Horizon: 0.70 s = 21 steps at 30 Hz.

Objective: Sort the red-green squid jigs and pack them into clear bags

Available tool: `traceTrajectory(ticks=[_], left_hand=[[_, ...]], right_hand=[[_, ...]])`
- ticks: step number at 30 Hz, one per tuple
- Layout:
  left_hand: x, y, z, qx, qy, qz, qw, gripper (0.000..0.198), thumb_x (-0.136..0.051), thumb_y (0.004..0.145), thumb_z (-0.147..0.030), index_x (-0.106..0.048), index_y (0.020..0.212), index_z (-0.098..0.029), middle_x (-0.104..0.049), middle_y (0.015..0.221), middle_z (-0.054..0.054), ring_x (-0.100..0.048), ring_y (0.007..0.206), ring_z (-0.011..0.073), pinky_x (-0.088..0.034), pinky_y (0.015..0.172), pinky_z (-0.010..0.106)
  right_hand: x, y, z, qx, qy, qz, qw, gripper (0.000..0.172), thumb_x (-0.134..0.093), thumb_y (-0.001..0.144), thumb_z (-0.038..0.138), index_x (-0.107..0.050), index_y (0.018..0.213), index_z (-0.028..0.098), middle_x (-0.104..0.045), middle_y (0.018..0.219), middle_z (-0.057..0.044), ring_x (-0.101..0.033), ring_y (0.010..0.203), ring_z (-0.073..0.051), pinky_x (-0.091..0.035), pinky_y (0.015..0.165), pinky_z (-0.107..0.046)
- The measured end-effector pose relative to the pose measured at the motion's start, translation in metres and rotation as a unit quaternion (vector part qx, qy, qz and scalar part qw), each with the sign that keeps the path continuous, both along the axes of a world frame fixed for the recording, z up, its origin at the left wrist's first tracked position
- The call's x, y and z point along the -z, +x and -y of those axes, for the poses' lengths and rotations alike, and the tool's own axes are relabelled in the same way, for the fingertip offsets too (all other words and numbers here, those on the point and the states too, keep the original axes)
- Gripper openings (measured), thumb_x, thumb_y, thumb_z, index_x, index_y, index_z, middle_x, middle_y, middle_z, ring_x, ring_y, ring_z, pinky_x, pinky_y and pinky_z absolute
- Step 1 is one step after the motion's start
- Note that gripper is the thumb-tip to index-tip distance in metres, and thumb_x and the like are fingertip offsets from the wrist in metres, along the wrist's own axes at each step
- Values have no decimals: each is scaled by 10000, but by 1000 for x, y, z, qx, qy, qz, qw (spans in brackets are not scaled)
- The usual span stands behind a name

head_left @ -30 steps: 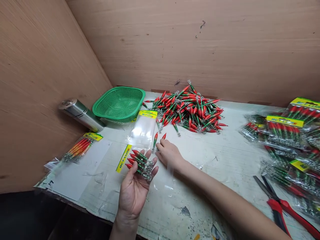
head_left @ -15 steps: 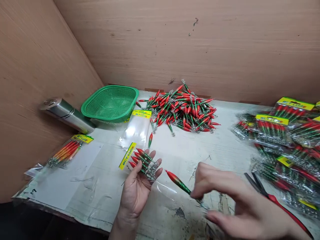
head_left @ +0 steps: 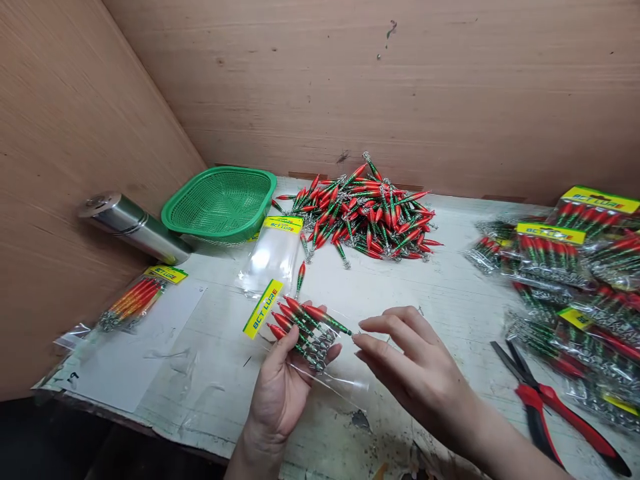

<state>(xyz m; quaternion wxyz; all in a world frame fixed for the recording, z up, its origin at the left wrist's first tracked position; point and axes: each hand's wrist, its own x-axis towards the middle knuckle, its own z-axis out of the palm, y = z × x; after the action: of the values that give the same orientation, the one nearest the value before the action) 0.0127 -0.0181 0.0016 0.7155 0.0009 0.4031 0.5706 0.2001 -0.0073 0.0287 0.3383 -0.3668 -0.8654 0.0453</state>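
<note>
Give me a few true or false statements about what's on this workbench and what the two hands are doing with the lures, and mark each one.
1. The left hand holds a clear plastic bag of red-and-green fishing lures. True.
2. The green plastic mesh basket is full of lures. False: no lures show in it.
3. The red-handled pliers are in the right hand. False: they lie on the table.
4. A loose heap of red-and-green lures lies by the back wall. True.
</note>
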Motion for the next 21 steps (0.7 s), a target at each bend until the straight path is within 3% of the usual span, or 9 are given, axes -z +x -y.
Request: traceTrajectory(ticks=[5,12,21], left_hand=[[-1,4,1,9,-1,-9,1000,321,-525,886,-157,-591,1200,-159,-704,1135,125,-676,1004,261,-608,766,441],[-3,5,-1,25,-19,-17,999,428,-531,892,-164,-500,1319,-176,-705,1133,117,-659,1053,263,-566,879,441],[1,10,3,97,-7,-3,995,546,-543,885,-206,-383,1406,-178,-677,1186,151,-696,948,292,-613,721,393]], right_hand=[[-2,-4,1,-20,-41,-37,998,172,-516,882,47,-628,963,151,-645,800,-64,-504,739,-165,-443,669,-304],[-9,10,1,-36,-60,-14,997,166,-539,860,51,-642,946,150,-624,861,-90,-520,779,-179,-440,693,-311],[-2,10,2,-51,-52,-34,997,183,-493,894,44,-637,957,137,-610,766,-61,-472,728,-168,-388,655,-308]])
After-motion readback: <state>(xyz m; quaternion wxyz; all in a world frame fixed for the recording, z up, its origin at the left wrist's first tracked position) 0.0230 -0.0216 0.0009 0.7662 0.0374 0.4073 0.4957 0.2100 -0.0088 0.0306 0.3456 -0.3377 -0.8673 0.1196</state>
